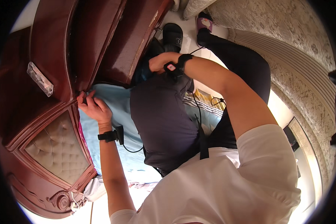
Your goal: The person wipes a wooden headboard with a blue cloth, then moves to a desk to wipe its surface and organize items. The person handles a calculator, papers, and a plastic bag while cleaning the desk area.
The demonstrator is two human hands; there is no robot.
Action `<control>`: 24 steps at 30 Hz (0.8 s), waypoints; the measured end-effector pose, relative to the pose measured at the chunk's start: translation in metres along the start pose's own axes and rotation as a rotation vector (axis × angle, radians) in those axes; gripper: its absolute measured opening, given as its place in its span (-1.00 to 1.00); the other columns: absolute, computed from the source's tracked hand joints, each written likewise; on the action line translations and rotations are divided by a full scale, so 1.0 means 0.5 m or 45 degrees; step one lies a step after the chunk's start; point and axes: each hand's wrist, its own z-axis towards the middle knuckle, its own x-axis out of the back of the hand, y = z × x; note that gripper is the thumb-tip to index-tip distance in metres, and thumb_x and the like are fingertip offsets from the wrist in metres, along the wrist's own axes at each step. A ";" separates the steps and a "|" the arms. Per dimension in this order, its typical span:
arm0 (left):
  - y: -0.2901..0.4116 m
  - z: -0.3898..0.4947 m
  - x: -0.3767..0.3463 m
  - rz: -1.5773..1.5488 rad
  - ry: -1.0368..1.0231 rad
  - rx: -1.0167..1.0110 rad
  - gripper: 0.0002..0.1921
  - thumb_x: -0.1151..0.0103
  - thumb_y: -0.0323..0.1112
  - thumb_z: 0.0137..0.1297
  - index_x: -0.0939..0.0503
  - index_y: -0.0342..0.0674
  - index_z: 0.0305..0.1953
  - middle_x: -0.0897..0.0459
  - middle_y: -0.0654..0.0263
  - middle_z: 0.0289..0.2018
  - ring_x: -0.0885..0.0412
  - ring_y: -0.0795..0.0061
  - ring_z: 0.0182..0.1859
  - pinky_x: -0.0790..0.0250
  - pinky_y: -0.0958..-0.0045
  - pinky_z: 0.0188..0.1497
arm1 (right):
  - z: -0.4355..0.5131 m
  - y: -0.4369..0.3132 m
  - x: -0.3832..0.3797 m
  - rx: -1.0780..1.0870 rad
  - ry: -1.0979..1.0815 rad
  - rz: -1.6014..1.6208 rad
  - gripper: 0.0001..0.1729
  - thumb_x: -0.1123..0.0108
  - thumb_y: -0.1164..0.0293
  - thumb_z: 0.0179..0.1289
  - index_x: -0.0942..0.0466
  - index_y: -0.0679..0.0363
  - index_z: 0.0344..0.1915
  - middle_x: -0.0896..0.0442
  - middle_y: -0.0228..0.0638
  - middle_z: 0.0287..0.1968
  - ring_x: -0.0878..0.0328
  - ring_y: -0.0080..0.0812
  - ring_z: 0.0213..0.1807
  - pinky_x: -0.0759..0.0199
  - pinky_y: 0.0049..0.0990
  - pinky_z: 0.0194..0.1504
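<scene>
My left hand rests at the corner of the light blue bed sheet, its fingertips against the dark red wooden frame; the fingers are apart and slightly curled, with nothing seen in them. Beside my knee in dark trousers, my right hand reaches down near a dark blue item next to the wooden side panel. Its fingertips are hidden, so its hold cannot be told. Both wrists wear black straps with small devices.
A tufted headboard panel stands at left. A clear plastic packet lies on glossy wood. A black slide sandal is on one foot and a purple one on the other. Patterned curtains hang at right; black cords run near my legs.
</scene>
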 end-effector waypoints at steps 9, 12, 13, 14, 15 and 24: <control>0.002 0.002 0.006 -0.013 -0.046 0.007 -0.70 0.05 -0.43 0.31 -0.67 -0.42 -0.10 -0.30 -0.04 0.27 -0.35 0.00 0.27 -0.17 0.11 0.38 | -0.257 0.136 0.209 -0.782 1.897 1.953 -0.76 0.09 0.49 0.53 -0.51 0.37 -0.01 -0.56 -0.02 0.05 -0.63 -0.08 0.02 -0.70 -0.14 0.07; 0.006 0.004 0.010 0.001 -0.076 0.023 -0.70 0.06 -0.43 0.32 -0.66 -0.42 -0.09 -0.31 -0.06 0.25 -0.35 -0.01 0.26 -0.17 0.10 0.37 | -0.248 0.187 0.214 -0.865 2.353 1.584 -0.61 0.13 0.54 0.52 -0.43 0.27 0.26 -0.59 -0.10 0.19 -0.64 -0.06 0.13 -0.71 -0.14 0.07; 0.007 0.004 0.011 -0.009 -0.082 0.037 -0.70 0.06 -0.43 0.32 -0.66 -0.42 -0.09 -0.31 -0.07 0.25 -0.35 -0.01 0.26 -0.17 0.10 0.37 | -0.242 0.198 0.211 -0.967 2.227 1.608 -0.61 0.06 0.53 0.49 -0.44 0.25 0.26 -0.60 -0.13 0.19 -0.64 -0.07 0.11 -0.69 -0.15 0.05; 0.007 0.004 0.013 0.004 -0.095 0.045 -0.70 0.06 -0.43 0.32 -0.66 -0.42 -0.09 -0.32 -0.07 0.24 -0.35 -0.02 0.26 -0.18 0.10 0.35 | -0.244 0.203 0.210 -1.103 2.196 1.556 -0.61 -0.01 0.52 0.46 -0.45 0.23 0.25 -0.61 -0.16 0.19 -0.65 -0.09 0.09 -0.67 -0.15 0.04; 0.007 0.004 0.013 0.005 -0.093 0.045 -0.70 0.07 -0.43 0.33 -0.65 -0.41 -0.08 -0.32 -0.08 0.24 -0.36 -0.02 0.25 -0.19 0.10 0.34 | -0.248 0.209 0.214 -1.287 2.133 1.550 -0.60 -0.07 0.51 0.43 -0.46 0.21 0.25 -0.61 -0.19 0.19 -0.65 -0.11 0.07 -0.65 -0.16 0.02; 0.010 0.005 0.011 0.030 -0.120 0.104 -0.70 0.07 -0.38 0.38 -0.64 -0.43 -0.10 -0.30 -0.08 0.24 -0.36 0.02 0.24 -0.20 0.14 0.31 | -0.345 0.298 0.271 -0.700 2.252 1.952 -0.56 0.07 0.24 0.57 -0.42 0.18 0.30 -0.52 -0.14 0.28 -0.49 -0.04 0.27 -0.54 -0.03 0.20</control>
